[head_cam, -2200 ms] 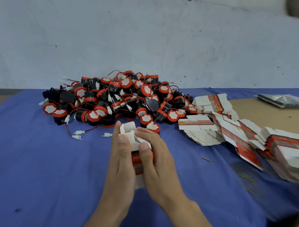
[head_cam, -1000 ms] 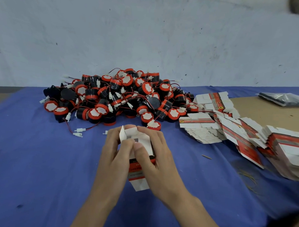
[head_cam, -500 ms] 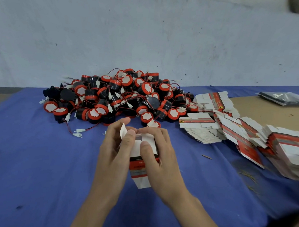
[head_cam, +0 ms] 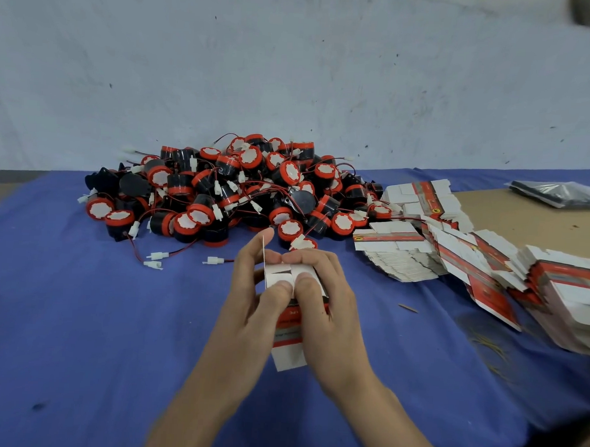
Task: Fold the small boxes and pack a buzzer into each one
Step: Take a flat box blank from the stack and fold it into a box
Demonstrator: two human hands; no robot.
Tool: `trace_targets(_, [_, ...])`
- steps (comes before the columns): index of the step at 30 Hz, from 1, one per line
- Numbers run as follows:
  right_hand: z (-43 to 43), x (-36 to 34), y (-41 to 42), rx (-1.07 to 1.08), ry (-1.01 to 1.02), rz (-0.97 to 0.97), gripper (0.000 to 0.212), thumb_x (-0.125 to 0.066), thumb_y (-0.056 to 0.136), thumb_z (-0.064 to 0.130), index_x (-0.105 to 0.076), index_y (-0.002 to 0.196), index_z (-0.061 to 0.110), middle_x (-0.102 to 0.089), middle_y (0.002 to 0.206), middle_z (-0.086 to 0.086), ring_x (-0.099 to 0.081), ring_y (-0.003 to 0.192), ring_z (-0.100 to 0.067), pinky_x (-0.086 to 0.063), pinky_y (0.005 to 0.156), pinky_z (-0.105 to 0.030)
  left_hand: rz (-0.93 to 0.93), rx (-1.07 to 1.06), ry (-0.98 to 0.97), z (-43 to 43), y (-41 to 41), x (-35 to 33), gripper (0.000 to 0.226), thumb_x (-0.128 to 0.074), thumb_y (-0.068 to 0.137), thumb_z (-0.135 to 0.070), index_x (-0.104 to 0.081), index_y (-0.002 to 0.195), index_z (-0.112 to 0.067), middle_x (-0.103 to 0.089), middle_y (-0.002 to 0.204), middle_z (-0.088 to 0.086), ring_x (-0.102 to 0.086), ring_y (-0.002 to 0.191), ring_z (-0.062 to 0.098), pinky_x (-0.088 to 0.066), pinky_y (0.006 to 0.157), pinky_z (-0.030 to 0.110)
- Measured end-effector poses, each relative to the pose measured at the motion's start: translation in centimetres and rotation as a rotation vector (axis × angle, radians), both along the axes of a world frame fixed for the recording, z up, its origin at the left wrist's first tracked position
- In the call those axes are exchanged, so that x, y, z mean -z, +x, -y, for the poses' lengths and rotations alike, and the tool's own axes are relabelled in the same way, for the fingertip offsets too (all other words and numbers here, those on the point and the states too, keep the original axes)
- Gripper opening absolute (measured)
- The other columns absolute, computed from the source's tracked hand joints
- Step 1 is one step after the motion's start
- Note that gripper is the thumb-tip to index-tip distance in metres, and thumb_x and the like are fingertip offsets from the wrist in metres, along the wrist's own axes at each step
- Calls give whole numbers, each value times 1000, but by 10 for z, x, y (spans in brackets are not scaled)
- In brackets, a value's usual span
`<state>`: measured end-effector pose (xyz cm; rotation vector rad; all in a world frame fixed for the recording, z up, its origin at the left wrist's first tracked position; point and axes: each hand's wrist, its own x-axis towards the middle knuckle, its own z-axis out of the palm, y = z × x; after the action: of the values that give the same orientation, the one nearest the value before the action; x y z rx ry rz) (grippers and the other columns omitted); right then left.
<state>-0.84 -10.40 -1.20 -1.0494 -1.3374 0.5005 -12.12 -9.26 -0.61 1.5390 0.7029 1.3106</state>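
Got both hands on the small box dead centre of the frame: left hand and right hand curled round its sides, thumbs pressing the white end flaps. Its long axis runs straight away from me, the flap end pointing up-frame at the buzzer pile just past my fingertips. The nearest buzzer sits right above my right fingers, so I reckon that hand grabs it.

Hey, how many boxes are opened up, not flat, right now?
1: the box held between left hand and right hand, before the buzzer pile. The blanks at right lie flat; others could be hidden.
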Motion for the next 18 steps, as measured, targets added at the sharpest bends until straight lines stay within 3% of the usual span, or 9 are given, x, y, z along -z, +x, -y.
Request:
trace_targets(4, [0,3,-4,23,9,24,29,-42,91,36,-64,108,28,-60,115,6,-63,105,-21,-56,83,-43,4,-75,19,2,7,4,59,-40,86,-29,-39,142,-46,-58,122,-22,-60,114,3,-55,85,22])
trace_targets(8, [0,4,-8,31,27,97,30,-41,91,33,-62,111,29,-59,116,8,-63,102,-21,-56,78,-41,15,-172,61,4,10,5,56,-38,84,-24,-46,135,-44,-61,113,-19,-64,103,6,-53,78,16])
trace_targets(14, [0,3,-7,41,44,128,30,-40,89,32,-62,108,27,-58,112,9,-62,99,-20,-55,74,-33,15,-220,65,4,10,4,48,-38,83,-19,-51,127,-34,-64,98,-13,-66,83,8,-54,68,22])
trace_targets(18, [1,3,-8,44,51,125,29,-40,88,32,-62,105,24,-57,112,12,-62,101,-17,-54,76,-30,-7,-240,64,4,10,3,48,-38,84,-22,-51,126,-41,-65,98,-11,-66,83,12,-56,66,25])
